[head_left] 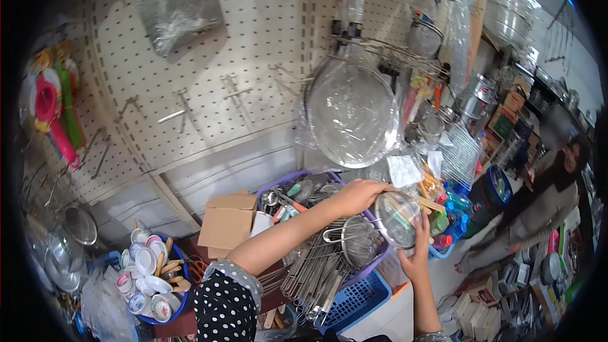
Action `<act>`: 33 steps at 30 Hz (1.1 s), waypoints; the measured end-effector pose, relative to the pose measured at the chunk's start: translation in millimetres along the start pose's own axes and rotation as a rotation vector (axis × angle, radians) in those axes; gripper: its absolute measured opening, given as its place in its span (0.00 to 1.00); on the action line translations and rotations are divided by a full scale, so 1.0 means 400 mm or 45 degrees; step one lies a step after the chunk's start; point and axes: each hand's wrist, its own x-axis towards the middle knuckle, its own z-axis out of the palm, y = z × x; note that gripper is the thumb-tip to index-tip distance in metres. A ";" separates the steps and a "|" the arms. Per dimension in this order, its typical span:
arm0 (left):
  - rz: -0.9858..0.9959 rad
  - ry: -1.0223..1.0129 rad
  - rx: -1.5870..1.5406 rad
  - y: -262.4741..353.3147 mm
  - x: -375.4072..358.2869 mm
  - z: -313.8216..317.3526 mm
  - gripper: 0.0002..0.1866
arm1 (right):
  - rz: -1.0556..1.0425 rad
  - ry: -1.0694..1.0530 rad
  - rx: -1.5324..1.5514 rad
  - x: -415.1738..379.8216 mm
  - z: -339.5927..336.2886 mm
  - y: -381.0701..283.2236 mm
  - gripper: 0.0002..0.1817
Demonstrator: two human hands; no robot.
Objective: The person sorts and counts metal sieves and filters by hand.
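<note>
— Starting at the fingers: what do we see of our left hand [358, 195]?

— We see its fingers curled down over the top rim of a round wire-mesh strainer [398, 218] wrapped in clear plastic. They close on that rim, knuckles up, palm turned down and away from us.

— And our right hand [417, 254]?

— It comes up from below. Its fingers stand spread and upright against the strainer's lower right edge, the palm cupping under it. So we have the strainer pinched between two hands, one above, one beneath.

— Where does the strainer sit?

— Up in the air, tilted on edge, just over the right end of a purple crate [297, 180] crammed with long-handled skimmers [329, 259] and ladles.

— How do our arms run?

— The left forearm stretches bare in a long diagonal from a black polka-dot sleeve [225, 307] at the bottom centre up to the wrist. The right forearm rises almost straight from the bottom edge, elbow out of view.

— Around it?

— A blue basket [354, 301] below the crate, a cardboard box [227, 223] to its left, a blue tub of small bowls [152, 282] further left. Above hangs a big bagged strainer [351, 114] on the white pegboard [209, 69]. Another person [544, 196] stands in the aisle at right, well apart from us.
</note>
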 end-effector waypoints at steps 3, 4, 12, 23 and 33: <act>0.020 0.090 -0.037 0.020 -0.074 -0.076 0.17 | 0.085 0.015 0.169 0.024 0.017 -0.038 0.44; -0.012 0.096 -0.011 0.022 -0.108 -0.093 0.16 | 0.057 0.055 0.247 0.039 0.031 -0.068 0.36; -0.395 0.448 0.071 0.169 -0.465 -0.339 0.11 | -0.171 -0.121 0.792 0.131 0.231 -0.245 0.23; -0.889 0.806 0.787 0.460 -0.959 -0.481 0.14 | -0.619 -0.642 1.258 0.167 0.500 -0.657 0.25; -1.136 1.221 1.239 0.694 -1.255 -0.482 0.10 | -1.056 -0.658 1.417 0.048 0.680 -1.012 0.22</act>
